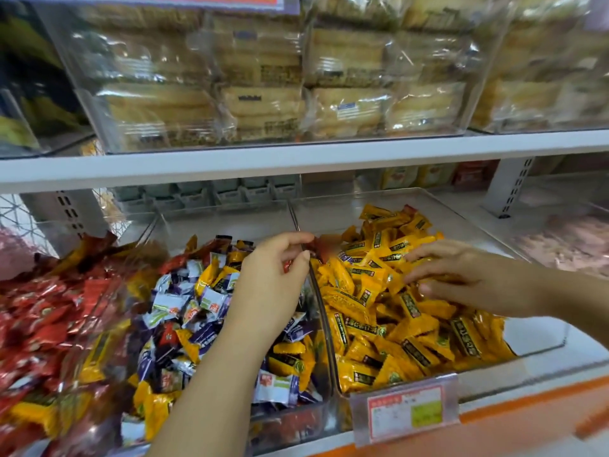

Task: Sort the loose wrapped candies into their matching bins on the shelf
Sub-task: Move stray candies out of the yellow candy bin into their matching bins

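1. A red candy [324, 248] is pinched between the thumb and forefinger of the left hand [275, 272]; its other fingers are curled underneath.
2. The candy is held over the clear wall between the middle bin [214, 225] and the right bin [534, 334], just beside the yellow candies [379, 308].
3. The right hand [461, 275] is laid on the yellow candies in the right bin, with fingers straight and slightly spread and nothing gripped.
4. The middle bin is filled with mixed white-and-purple, yellow and red candies.
5. A red pile [39, 311] is seen at far left.
6. A price tag [405, 412] is fixed at the right bin's front.
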{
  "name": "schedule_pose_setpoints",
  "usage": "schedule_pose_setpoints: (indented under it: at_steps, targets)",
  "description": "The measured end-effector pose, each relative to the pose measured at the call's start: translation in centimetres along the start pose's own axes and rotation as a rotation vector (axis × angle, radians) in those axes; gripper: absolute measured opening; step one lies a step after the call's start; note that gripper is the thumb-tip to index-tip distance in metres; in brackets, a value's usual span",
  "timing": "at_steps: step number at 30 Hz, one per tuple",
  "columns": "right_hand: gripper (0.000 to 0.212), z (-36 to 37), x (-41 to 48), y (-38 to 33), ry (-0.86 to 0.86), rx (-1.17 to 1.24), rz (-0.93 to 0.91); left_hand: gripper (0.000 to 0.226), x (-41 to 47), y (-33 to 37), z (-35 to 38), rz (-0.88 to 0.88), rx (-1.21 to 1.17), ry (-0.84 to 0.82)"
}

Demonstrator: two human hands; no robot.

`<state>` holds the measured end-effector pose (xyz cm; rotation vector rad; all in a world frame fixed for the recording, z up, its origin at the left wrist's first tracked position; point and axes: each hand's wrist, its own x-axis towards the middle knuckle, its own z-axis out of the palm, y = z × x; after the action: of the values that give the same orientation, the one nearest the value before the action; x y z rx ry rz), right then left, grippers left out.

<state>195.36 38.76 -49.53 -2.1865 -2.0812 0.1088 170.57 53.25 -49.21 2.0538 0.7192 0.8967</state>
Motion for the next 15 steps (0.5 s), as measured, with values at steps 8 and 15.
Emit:
schedule_pose_setpoints:
  at_steps: [8, 15]
  targets:
    - [0.058, -3.9, 2.7, -7.3, -0.002, 0.198, 0.043, 0.025, 0.0, 0.1, 0.1, 0.009, 0.011, 0.006]
    - [0.074, 0.7, 4.2, -9.7, -0.282, -0.122, 0.04, 0.024, 0.1, -0.5, 0.2, 0.036, 0.008, -0.001]
